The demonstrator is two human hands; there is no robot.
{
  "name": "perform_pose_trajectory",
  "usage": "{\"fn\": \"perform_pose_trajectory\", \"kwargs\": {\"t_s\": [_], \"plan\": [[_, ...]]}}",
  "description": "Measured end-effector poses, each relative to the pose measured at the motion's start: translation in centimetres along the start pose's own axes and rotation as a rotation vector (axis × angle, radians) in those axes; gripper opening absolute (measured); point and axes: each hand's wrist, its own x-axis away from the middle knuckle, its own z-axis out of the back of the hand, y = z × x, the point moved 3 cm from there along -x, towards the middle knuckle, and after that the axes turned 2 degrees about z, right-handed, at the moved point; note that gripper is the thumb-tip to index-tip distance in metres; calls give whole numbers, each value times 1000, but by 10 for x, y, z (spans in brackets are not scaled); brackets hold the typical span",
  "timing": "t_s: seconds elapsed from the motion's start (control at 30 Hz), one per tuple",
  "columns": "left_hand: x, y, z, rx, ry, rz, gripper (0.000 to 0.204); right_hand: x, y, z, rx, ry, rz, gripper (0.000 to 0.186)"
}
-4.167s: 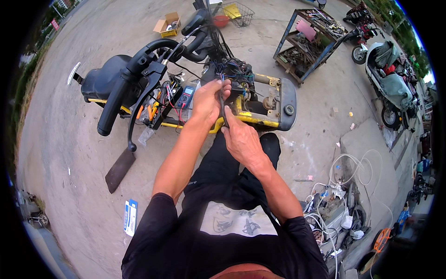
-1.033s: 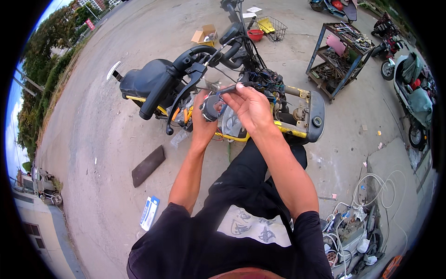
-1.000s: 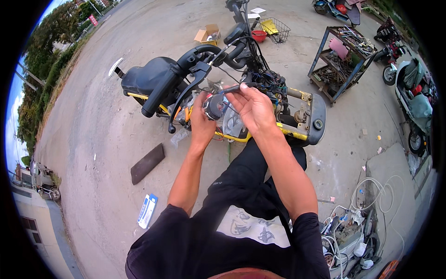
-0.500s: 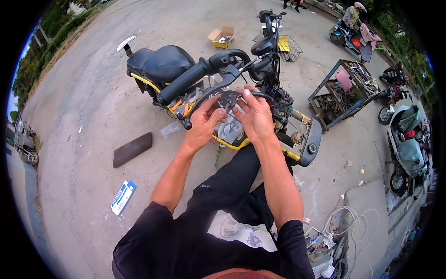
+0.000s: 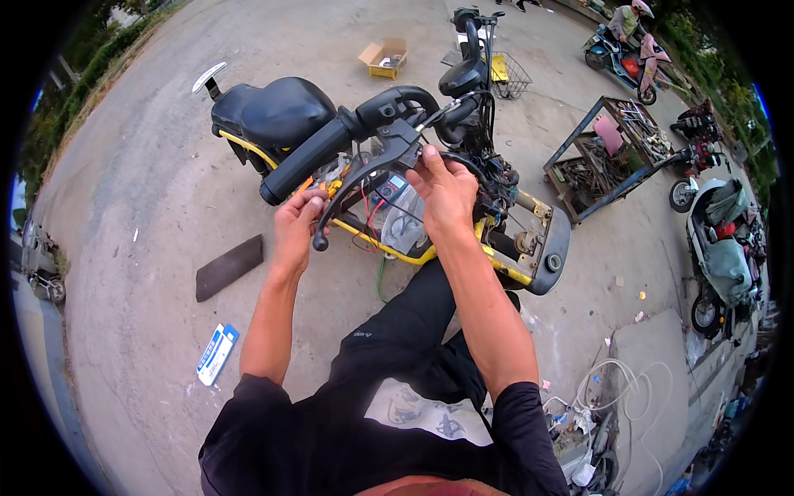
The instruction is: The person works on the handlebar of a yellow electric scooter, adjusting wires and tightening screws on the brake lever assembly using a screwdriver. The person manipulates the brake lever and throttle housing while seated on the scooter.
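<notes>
A black handlebar grip (image 5: pixel 306 162) with a curved brake lever (image 5: pixel 357 177) lies before me, on a partly stripped scooter with a yellow frame (image 5: pixel 409 257). My right hand (image 5: pixel 449 198) pinches the lever's base beside its bracket, thumb and fingertips together. Left of the lever's rounded tip is my left hand (image 5: pixel 298 227), its thumb and fingers closed. A small yellow-orange piece (image 5: pixel 334 188) shows at those fingertips; whether they hold it or it lies behind them, I cannot tell. Below the lever, red wires (image 5: pixel 369 217) and clear plastic (image 5: pixel 403 223) sit inside the frame.
The black seat (image 5: pixel 285 112) is at the far left of the scooter. Behind stands an open cardboard box (image 5: pixel 384 61). A metal tool cart (image 5: pixel 608 157) is at right, near parked scooters (image 5: pixel 718 248). A dark mat (image 5: pixel 230 268) and blue-white package (image 5: pixel 217 354) lie on the ground.
Both hands held a dark round part below the lever; it is now out of sight. My left hand moved left and down to the lever's tip. The right moved slightly left.
</notes>
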Motion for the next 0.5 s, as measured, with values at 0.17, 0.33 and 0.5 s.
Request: {"fn": "perform_pose_trajectory", "kwargs": {"t_s": [0.17, 0.33, 0.5], "plan": [[-34, 68, 49, 122, 73, -211, 24, -9, 13, -21, -35, 0, 6, 20], [-47, 153, 11, -73, -84, -315, 34, -16, 25, -38, -126, -22, -18, 18], [-71, 167, -43, -420, -318, -193, 46, -21, 26, -51, -118, 19, -28, 13]]}}
